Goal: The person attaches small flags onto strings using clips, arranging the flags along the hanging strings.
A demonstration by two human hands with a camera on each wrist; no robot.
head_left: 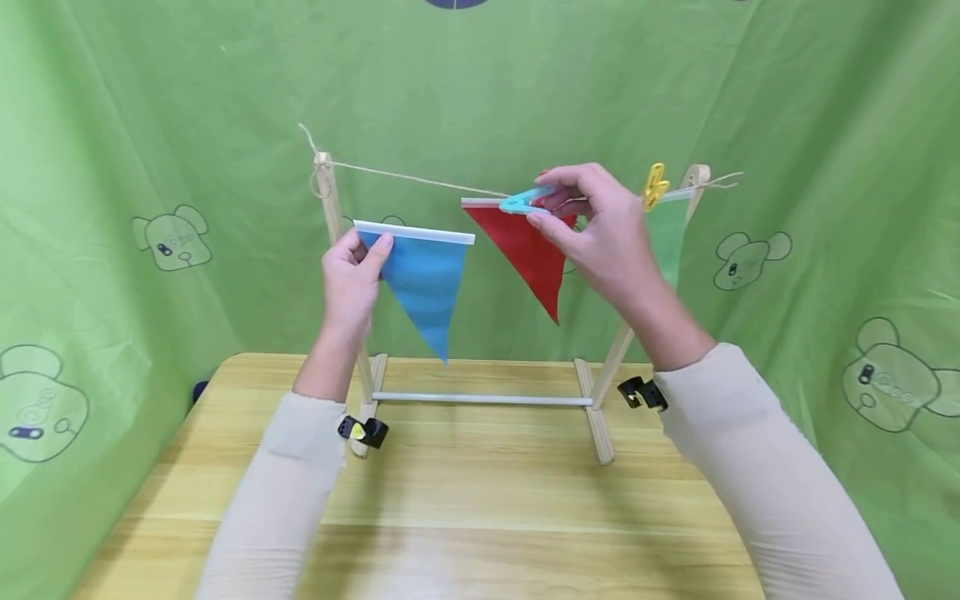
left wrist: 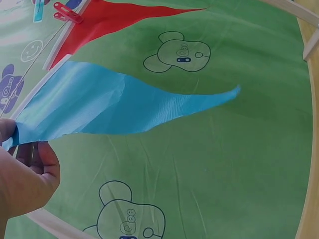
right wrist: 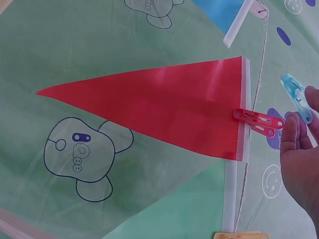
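Observation:
By its white top edge, my left hand (head_left: 352, 275) pinches a blue triangular pennant (head_left: 427, 271) near the upper left corner, point hanging down. The pennant is in front of and below the twine (head_left: 405, 175). My right hand (head_left: 600, 221) holds a light blue clothespin (head_left: 517, 202) between thumb and fingers, in front of the red pennant (head_left: 528, 250). In the right wrist view a red clothespin (right wrist: 256, 121) fastens that red pennant to the twine, apart from the blue clothespin (right wrist: 296, 97). A green pennant (head_left: 667, 237) hangs at the right, partly behind my right arm.
The twine runs between two wooden posts (head_left: 330, 204) of a stand with a white crossbar (head_left: 480, 399) low between its feet. A yellow clothespin (head_left: 655, 185) sits at the green pennant. Beneath is a wooden table (head_left: 450, 517); a green printed curtain (head_left: 225, 100) surrounds it.

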